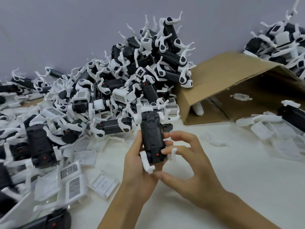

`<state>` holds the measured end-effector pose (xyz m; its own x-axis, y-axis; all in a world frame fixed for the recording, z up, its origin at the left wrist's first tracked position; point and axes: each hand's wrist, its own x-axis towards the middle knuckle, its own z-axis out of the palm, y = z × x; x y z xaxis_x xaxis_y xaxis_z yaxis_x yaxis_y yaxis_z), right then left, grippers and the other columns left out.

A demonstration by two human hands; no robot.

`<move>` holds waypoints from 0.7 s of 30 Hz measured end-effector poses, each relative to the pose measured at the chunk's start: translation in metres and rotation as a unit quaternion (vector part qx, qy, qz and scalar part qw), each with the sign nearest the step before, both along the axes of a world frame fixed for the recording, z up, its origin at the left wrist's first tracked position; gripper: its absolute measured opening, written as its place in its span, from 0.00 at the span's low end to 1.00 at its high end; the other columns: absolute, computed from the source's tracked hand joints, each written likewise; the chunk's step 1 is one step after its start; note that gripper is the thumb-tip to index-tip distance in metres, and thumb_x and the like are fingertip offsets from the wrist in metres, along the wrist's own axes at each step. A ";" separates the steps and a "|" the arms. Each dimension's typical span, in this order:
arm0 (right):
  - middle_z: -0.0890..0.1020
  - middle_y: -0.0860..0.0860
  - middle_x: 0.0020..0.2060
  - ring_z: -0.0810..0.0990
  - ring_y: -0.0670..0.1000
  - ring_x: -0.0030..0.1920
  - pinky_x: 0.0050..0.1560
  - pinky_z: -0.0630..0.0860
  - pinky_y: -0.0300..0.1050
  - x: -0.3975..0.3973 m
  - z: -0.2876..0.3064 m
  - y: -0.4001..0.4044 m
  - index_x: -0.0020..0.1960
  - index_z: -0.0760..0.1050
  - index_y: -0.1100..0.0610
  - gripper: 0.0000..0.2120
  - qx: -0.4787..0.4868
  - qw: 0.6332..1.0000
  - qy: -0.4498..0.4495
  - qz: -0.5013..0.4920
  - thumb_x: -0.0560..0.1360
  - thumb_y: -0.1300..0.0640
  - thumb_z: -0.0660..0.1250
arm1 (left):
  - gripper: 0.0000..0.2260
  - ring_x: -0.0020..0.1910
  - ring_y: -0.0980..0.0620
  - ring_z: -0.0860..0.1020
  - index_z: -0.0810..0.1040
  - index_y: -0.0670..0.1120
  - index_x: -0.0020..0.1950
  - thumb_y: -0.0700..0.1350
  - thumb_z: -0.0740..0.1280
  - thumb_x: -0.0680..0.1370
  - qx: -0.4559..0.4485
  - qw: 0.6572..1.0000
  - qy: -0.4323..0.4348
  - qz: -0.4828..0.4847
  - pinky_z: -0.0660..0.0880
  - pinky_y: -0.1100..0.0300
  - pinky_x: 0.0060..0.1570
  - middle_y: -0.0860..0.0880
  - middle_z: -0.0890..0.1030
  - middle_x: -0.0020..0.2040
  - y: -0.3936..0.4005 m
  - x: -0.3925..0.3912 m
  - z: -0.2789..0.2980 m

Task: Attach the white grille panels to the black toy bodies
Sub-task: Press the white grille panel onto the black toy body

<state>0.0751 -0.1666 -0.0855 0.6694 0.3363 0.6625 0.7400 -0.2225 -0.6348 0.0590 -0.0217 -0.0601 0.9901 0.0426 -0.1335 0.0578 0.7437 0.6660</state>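
A black toy body point(151, 136) with white legs and a small red switch stands upright in the middle of the view. My left hand point(137, 161) grips it from the left and below. My right hand point(183, 164) pinches its right side, the fingers curled at its edge and the thumb under its lower end. Loose white grille panels point(72, 184) lie on the table at the lower left. Whether a panel sits on the held body's hidden side cannot be told.
A big heap of black-and-white toy bodies point(132, 76) fills the left and centre back. A tipped cardboard box point(231, 90) lies open at the right, with more toys point(283, 45) behind it and white parts point(260, 128) in front. The table point(231, 179) is white.
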 end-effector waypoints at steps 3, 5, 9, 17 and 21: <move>0.72 0.53 0.63 0.73 0.47 0.68 0.63 0.69 0.31 -0.001 0.001 0.000 0.52 0.81 0.55 0.16 0.015 1.000 0.013 -0.021 0.66 0.56 0.79 | 0.22 0.42 0.50 0.83 0.86 0.44 0.55 0.58 0.61 0.79 0.001 1.000 -0.013 -0.028 0.81 0.57 0.46 0.43 0.84 0.47 -0.007 -0.001 -0.003; 0.71 0.52 0.63 0.72 0.46 0.67 0.63 0.68 0.28 -0.001 0.001 0.000 0.50 0.81 0.53 0.15 0.019 0.999 0.016 -0.025 0.65 0.58 0.79 | 0.23 0.43 0.50 0.82 0.86 0.44 0.57 0.59 0.60 0.80 0.003 0.999 -0.013 -0.044 0.79 0.58 0.48 0.44 0.84 0.48 -0.008 -0.001 -0.005; 0.71 0.53 0.63 0.74 0.50 0.67 0.63 0.70 0.32 -0.004 0.001 0.001 0.48 0.82 0.55 0.12 0.021 0.999 0.020 -0.015 0.66 0.61 0.79 | 0.24 0.42 0.49 0.82 0.85 0.43 0.57 0.59 0.58 0.82 -0.011 0.998 -0.010 -0.058 0.79 0.58 0.49 0.43 0.83 0.45 -0.008 -0.001 -0.008; 0.71 0.52 0.62 0.74 0.47 0.66 0.62 0.69 0.29 -0.006 0.003 0.004 0.44 0.80 0.56 0.09 0.040 0.999 0.019 -0.017 0.67 0.59 0.78 | 0.25 0.40 0.49 0.81 0.86 0.41 0.51 0.58 0.58 0.83 -0.031 0.998 0.000 -0.062 0.82 0.58 0.45 0.42 0.82 0.42 -0.008 -0.002 -0.008; 0.72 0.49 0.64 0.77 0.45 0.61 0.59 0.72 0.32 -0.007 0.004 0.003 0.44 0.81 0.50 0.08 0.052 0.998 0.029 -0.009 0.68 0.53 0.78 | 0.25 0.41 0.49 0.80 0.86 0.40 0.53 0.59 0.58 0.83 -0.038 0.997 0.007 -0.063 0.81 0.59 0.45 0.42 0.81 0.43 -0.007 -0.001 -0.008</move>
<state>0.0680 -0.1638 -0.0810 0.7132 0.2548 0.6530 0.6975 -0.1654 -0.6972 0.0577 -0.0290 -0.0682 0.9850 -0.0928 -0.1457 0.1630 0.7781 0.6066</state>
